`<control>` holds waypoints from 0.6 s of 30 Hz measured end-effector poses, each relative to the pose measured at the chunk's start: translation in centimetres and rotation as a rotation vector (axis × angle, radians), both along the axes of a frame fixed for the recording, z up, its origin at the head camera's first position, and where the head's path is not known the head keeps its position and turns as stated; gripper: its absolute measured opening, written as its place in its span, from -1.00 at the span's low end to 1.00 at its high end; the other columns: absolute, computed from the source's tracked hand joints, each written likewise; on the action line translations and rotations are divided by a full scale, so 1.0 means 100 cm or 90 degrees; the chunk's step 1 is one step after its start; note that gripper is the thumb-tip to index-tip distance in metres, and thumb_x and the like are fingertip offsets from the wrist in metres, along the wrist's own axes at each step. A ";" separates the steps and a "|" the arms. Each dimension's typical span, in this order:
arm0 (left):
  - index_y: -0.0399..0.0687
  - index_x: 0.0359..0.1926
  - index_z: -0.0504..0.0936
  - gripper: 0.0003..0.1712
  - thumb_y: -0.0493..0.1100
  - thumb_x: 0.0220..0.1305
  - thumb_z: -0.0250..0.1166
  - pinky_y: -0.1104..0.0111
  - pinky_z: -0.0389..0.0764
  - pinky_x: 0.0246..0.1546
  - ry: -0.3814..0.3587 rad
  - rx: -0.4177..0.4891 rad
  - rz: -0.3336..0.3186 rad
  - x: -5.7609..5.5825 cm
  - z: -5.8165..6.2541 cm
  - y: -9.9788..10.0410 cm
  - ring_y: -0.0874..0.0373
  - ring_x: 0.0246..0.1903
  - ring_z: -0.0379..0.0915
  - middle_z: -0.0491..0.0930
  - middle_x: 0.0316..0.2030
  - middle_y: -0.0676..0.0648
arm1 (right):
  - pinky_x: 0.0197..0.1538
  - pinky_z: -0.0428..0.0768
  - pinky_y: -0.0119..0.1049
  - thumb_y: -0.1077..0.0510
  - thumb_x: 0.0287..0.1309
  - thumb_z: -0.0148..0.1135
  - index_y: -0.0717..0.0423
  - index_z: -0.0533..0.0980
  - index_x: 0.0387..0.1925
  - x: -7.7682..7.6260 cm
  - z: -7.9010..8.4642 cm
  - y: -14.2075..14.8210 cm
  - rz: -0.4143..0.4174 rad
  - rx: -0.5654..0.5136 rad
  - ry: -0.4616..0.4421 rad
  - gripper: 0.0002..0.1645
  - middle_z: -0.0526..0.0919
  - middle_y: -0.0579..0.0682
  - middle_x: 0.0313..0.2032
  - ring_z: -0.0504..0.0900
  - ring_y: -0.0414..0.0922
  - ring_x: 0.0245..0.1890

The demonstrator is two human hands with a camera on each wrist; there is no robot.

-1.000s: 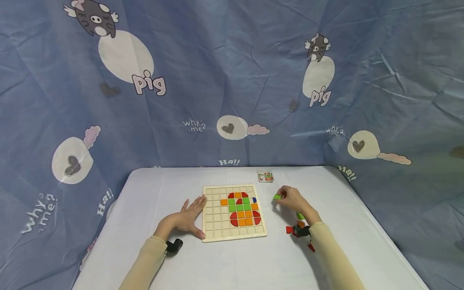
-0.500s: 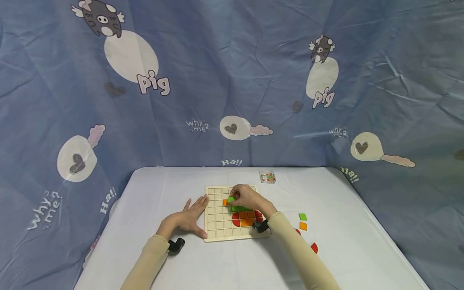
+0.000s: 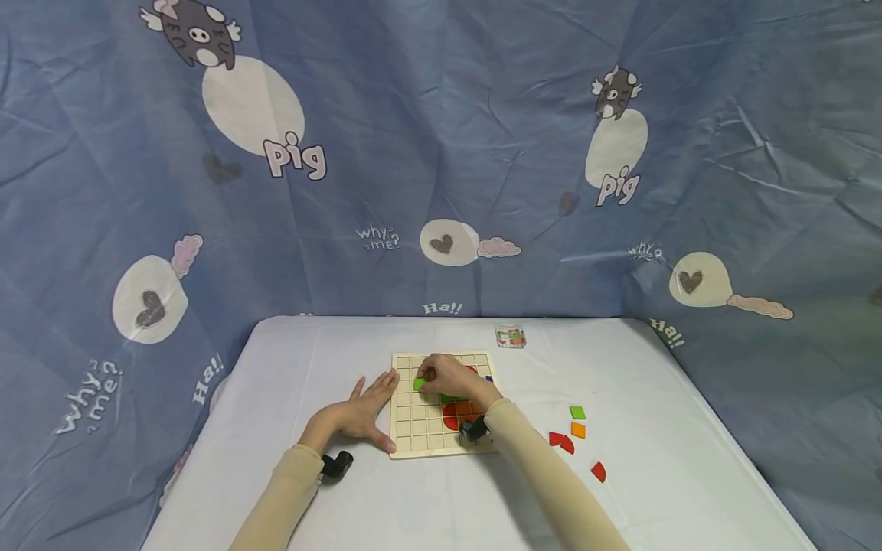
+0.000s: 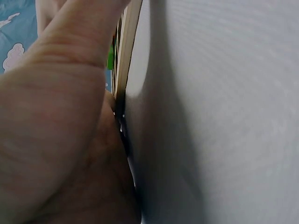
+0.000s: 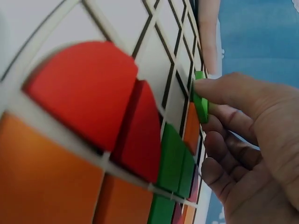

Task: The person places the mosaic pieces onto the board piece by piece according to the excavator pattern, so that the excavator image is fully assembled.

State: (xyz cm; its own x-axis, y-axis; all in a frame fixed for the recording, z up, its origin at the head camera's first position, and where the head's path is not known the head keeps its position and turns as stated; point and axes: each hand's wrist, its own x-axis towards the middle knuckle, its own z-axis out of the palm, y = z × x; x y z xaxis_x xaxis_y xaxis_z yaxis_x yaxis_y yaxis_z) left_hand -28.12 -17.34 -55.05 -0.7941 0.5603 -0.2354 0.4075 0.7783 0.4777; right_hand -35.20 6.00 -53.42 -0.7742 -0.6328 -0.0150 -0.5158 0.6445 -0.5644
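A pale wooden grid board (image 3: pixel 409 430) lies on the table. Between thumb and fingers my right hand (image 3: pixel 451 376) pinches a green square tile (image 5: pixel 201 100), over the upper left part of the board. In the right wrist view the tile stands on edge, close to an orange tile (image 5: pixel 191 128) set in the grid; whether it touches the board I cannot tell. Red rounded tiles (image 5: pixel 88 88) and green tiles (image 5: pixel 172 156) fill other cells, partly covered by the right hand and arm in the head view. My left hand (image 3: pixel 354 419) rests with spread fingers along the board's left edge.
Right of the board lie a loose green tile (image 3: pixel 577 412), an orange tile (image 3: pixel 578 430) and red rounded tiles (image 3: pixel 599 471). A small picture card (image 3: pixel 511 336) is behind the board. A blue patterned cloth (image 3: pixel 386 153) hangs beyond the table.
My right hand has carried the green tile leftward from beside the board's right edge to over its upper left cells. The left hand stays at the board's edge.
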 end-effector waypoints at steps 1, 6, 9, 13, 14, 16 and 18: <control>-0.16 0.52 -0.32 0.61 0.45 -0.29 0.46 -0.13 -0.52 0.44 0.001 -0.002 -0.001 0.000 0.000 0.000 -0.06 0.52 -0.53 -0.42 0.53 -0.15 | -0.27 0.56 -0.52 0.14 0.05 0.43 0.04 0.62 -0.25 0.000 0.000 -0.001 0.004 -0.001 0.001 -0.80 0.61 -0.15 -0.32 0.53 -0.33 -0.37; -0.15 0.52 -0.31 0.60 0.45 -0.29 0.47 -0.12 -0.53 0.45 -0.004 -0.005 0.001 0.001 0.002 0.001 -0.04 0.52 -0.54 -0.43 0.54 -0.14 | -0.28 0.54 -0.54 0.13 0.06 0.42 0.00 0.63 -0.27 -0.002 0.001 -0.003 0.015 0.009 -0.002 -0.83 0.59 -0.17 -0.33 0.51 -0.35 -0.38; -0.15 0.52 -0.30 0.61 0.45 -0.31 0.47 -0.12 -0.53 0.44 -0.004 -0.003 0.003 0.000 0.002 0.001 -0.04 0.52 -0.54 -0.43 0.54 -0.14 | -0.27 0.53 -0.54 0.12 0.05 0.43 0.00 0.64 -0.29 -0.002 0.003 -0.005 0.017 0.019 0.015 -0.84 0.59 -0.15 -0.32 0.50 -0.34 -0.37; -0.16 0.52 -0.30 0.62 0.46 -0.31 0.47 -0.13 -0.52 0.44 0.002 -0.005 0.002 0.000 0.004 0.001 -0.05 0.52 -0.53 -0.43 0.54 -0.15 | -0.24 0.53 -0.52 0.13 0.05 0.43 0.03 0.65 -0.28 0.000 0.005 -0.006 0.015 0.030 0.023 -0.83 0.60 -0.11 -0.29 0.50 -0.32 -0.34; -0.16 0.52 -0.30 0.62 0.46 -0.32 0.47 -0.12 -0.52 0.44 0.002 -0.005 0.002 0.000 0.004 0.001 -0.05 0.52 -0.54 -0.43 0.54 -0.14 | -0.24 0.53 -0.52 0.13 0.05 0.43 0.03 0.65 -0.27 0.000 0.006 -0.007 0.011 0.031 0.018 -0.83 0.60 -0.11 -0.28 0.50 -0.32 -0.34; -0.15 0.52 -0.30 0.62 0.46 -0.32 0.47 -0.12 -0.52 0.45 0.000 -0.007 0.005 0.001 0.004 0.001 -0.05 0.52 -0.53 -0.42 0.54 -0.14 | -0.22 0.54 -0.51 0.13 0.05 0.43 0.04 0.65 -0.24 0.001 0.007 -0.007 0.006 0.034 0.006 -0.80 0.60 -0.11 -0.27 0.52 -0.31 -0.33; -0.15 0.52 -0.30 0.61 0.46 -0.32 0.47 -0.12 -0.52 0.45 -0.002 -0.009 0.007 0.002 0.003 0.002 -0.06 0.52 -0.53 -0.42 0.54 -0.15 | -0.21 0.56 -0.51 0.11 0.06 0.43 0.04 0.64 -0.20 0.002 0.007 -0.005 0.002 0.032 0.000 -0.76 0.61 -0.13 -0.26 0.53 -0.32 -0.31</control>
